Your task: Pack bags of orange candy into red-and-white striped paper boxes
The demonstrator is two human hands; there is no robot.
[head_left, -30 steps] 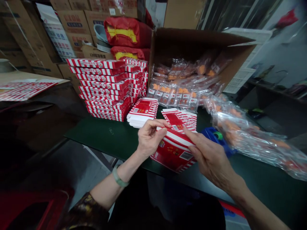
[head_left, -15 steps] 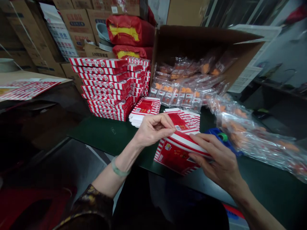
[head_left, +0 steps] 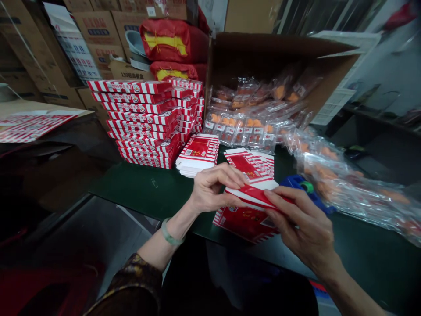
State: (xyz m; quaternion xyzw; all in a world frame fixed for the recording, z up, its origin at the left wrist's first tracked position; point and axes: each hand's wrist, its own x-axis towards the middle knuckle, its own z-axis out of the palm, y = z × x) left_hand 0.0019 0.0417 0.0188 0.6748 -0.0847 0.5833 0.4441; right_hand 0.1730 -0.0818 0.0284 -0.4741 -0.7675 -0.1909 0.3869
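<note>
Now two hands fold the top flap of a red and white box (head_left: 243,221) at the near edge of a green table (head_left: 148,188).

The left hand (head_left: 213,188) pinches the flap's left end between thumb and fingers. The right hand (head_left: 305,228) pinches the right end, fingers close together. The box rests on the table between both hands. I think it works best to push both ends down together, slowly, so the flap goes in straight and does not crease. Just behind lie two piles of flat boxes (head_left: 197,153) and a blue tape tool (head_left: 304,188). A tall stack of closed boxes (head_left: 141,123) stands to the left. Clear bags of orange snacks (head_left: 345,184) spill from a big cardboard box (head_left: 263,52). Brown cartons (head_left: 98,30) and red sacks (head_left: 171,44) fill the back.
</note>
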